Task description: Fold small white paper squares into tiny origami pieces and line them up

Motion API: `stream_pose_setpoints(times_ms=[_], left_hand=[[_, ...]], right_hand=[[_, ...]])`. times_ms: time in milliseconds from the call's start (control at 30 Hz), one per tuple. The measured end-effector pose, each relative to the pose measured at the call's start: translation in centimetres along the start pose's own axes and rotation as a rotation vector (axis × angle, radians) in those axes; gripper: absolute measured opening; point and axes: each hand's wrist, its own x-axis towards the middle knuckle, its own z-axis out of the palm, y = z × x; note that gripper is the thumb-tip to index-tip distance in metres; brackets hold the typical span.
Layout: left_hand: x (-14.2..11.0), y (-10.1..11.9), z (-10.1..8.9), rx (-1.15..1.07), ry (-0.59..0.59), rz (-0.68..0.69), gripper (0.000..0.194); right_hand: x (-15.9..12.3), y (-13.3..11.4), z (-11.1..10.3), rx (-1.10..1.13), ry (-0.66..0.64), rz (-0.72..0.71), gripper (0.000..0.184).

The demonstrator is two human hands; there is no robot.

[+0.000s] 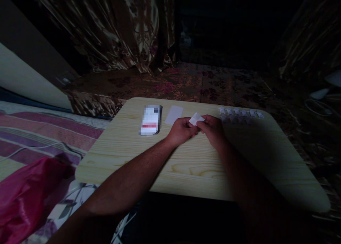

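Both my hands meet over the middle of a pale wooden table point(186, 166). My left hand point(182, 130) and my right hand point(213, 128) are closed in a pinch on a small folded white paper piece point(196, 119), held between them just above the tabletop. A flat white slip of paper point(173, 114) lies just left of my hands. Further left sits a white pack with a red stripe point(150, 120). Several small folded white paper shapes point(241, 113) lie in rows at the table's far right.
A patterned dark carpet point(202, 82) and shiny brown curtains point(106, 27) lie beyond the table. A striped blanket point(34, 130) and a pink plastic bag point(29, 194) are at the left. White objects with a cable point(319, 98) sit at the far right.
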Motion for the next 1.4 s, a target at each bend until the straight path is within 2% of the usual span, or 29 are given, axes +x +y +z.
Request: stream_pose_setpoints(times_ms=[233,833,1200,1400], left_hand=[[-0.21,-0.04,0.20,0.013,-0.021,0.025,0.019],[-0.07,-0.29,0.16,0.002,-0.008,0.012,0.020],[-0.03,-0.36,0.05,0.029,-0.010,0.026,0.021],[-0.02,-0.72,0.03,0.074,-0.004,0.057,0.019]], right_hand=[[-0.18,-0.19,-0.24,-0.054,-0.010,-0.028,0.009],[-0.05,0.38,0.02,-0.016,-0.001,-0.012,0.015],[0.04,0.68,-0.02,0.010,-0.019,-0.008,0.012],[0.01,0.54,-0.04,-0.030,0.013,-0.023,0.008]])
